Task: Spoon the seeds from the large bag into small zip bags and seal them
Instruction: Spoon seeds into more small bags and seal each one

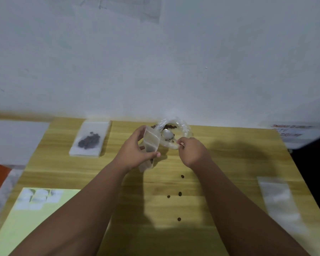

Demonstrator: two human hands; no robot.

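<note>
Large bag (183, 126) sits open at the table's far edge, seeds (169, 126) inside, spoon (167, 134) lying in its mouth; right hand (192, 150) pinches what looks like the spoon's handle end at the bag rim; left hand (135, 148) grips a small zip bag (151, 141) upright just beside, thumb and fingers clamped on it; can't tell if its mouth is open. Step, I'd say: scooping. Next calls for a level lift into a spread mouth; stray seeds (180, 193) on the table (229, 182) suggest spill risk; a filled bag (90, 140) lies far left.
</note>
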